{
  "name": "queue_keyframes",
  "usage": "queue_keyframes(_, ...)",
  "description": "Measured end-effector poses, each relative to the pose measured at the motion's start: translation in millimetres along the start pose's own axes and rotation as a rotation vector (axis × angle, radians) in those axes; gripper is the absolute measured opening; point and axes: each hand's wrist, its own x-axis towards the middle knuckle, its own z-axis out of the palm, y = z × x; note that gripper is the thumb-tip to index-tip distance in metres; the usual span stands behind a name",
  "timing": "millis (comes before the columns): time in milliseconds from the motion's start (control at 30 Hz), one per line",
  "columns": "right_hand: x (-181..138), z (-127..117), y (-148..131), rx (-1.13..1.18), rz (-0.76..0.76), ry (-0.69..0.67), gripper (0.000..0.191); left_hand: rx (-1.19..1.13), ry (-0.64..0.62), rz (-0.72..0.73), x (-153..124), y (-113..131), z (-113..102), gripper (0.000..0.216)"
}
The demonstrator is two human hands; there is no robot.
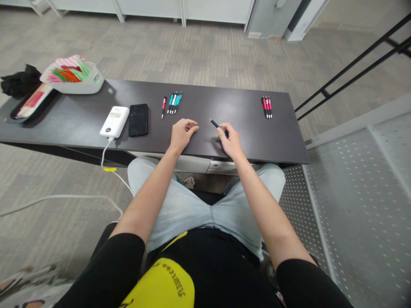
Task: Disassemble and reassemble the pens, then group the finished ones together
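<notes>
My right hand [230, 140] rests on the dark table [224, 102] and grips a teal pen [215, 124] whose black tip points up and left. My left hand [181, 133] lies beside it on the table, fingers curled in loosely, holding nothing that I can see. Behind my left hand lies a row of several pens [173, 103], one red and the others teal. Three red pens [266, 106] lie together at the far right of the table.
A black phone [138, 119] and a white power bank [114, 121] with a cable lie left of my hands. A white bin [75, 78] of coloured pens and a black tray [30, 104] stand at the far left. Black railings run at right.
</notes>
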Motion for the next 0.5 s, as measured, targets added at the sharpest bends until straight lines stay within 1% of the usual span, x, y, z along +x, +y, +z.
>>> queue_keyframes(167,-1,0,-6,-0.022,0.032,-0.014,0.055,0.051,-0.02,0.049,-1,-1,3,0.016)
queue_keyframes(500,-1,0,-7,-0.039,0.014,-0.03,0.05,0.127,-0.069,0.02,-4,12,6,0.03)
